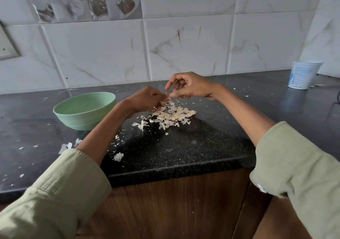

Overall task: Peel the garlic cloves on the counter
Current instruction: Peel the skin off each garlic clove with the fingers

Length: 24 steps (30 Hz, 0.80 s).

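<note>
Both hands work above the far edge of the garlic pile (173,114) on the dark speckled desk (184,146).

Left hand (145,99): fingers curled around a small pale thing, most likely a garlic clove (164,101), only a sliver of which shows at the fingertips. Right hand (191,87): thumb and forefinger pinched on a papery bit of skin where it meets the left fingertips, other fingers loosely arched above. Whether that skin is free of the clove cannot be told.

Below and just right of the left hand lies the pile, cloves and loose skins mixed; peeled and unpeeled cloves cannot be told apart from here. Well to the left of the left hand stands a mint-green bowl (84,111), its inside hidden. Far right of the right hand, against the tiled wall, is a white plastic tub (303,75).

Risks, as judged:
- Clove is small and barely exposed; a hard tug on the skin could pull it out of the left grip and drop it into the pile, where it would be lost among the skins.
- Skin may tear short, leaving patches stuck on.
- Light flakes (117,156) are already scattered toward the near edge; forearm movement could sweep more onto the floor.
- Finished cloves returned to the mixed pile risk being handled twice.
</note>
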### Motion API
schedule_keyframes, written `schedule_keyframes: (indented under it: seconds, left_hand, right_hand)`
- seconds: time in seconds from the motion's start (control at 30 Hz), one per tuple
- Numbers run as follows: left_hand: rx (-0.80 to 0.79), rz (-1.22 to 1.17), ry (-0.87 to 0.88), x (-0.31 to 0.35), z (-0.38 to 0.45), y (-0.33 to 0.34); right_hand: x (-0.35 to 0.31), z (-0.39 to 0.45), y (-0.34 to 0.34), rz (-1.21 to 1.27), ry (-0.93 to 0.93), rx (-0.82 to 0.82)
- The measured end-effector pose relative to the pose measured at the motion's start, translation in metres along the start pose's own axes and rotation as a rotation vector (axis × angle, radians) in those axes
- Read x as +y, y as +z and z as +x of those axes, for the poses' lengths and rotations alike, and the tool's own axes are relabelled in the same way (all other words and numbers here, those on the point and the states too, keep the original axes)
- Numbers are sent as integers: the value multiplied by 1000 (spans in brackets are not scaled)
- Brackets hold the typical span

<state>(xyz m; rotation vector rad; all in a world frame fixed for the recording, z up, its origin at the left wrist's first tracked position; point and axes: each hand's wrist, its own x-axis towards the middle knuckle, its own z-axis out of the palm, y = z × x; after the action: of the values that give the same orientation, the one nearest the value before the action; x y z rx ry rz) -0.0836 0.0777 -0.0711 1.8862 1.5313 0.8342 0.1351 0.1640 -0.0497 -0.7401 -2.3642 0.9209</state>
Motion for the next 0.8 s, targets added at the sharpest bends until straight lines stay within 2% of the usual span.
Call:
schedule_keyframes:
  seconds: [0.1, 0.3, 0.57, 0.67, 0.8]
  left_hand:
    - [2, -96, 29, 2, -1, 1]
    - [47, -60, 20, -1, 1, 3]
    - [155, 123, 71, -3, -1, 1]
    - [144, 219, 83, -5, 2, 1]
    - [136, 249, 103, -7, 4, 1]
  right_hand:
    - [-5, 2, 9, -55, -30, -23]
    - [-6, 4, 13, -37, -46, -17]
    - [-1, -4, -3, -30, 16, -2]
    - [-1, -5, -4, -45, 47, -14]
    - [3, -4, -4, -91, 72, 59]
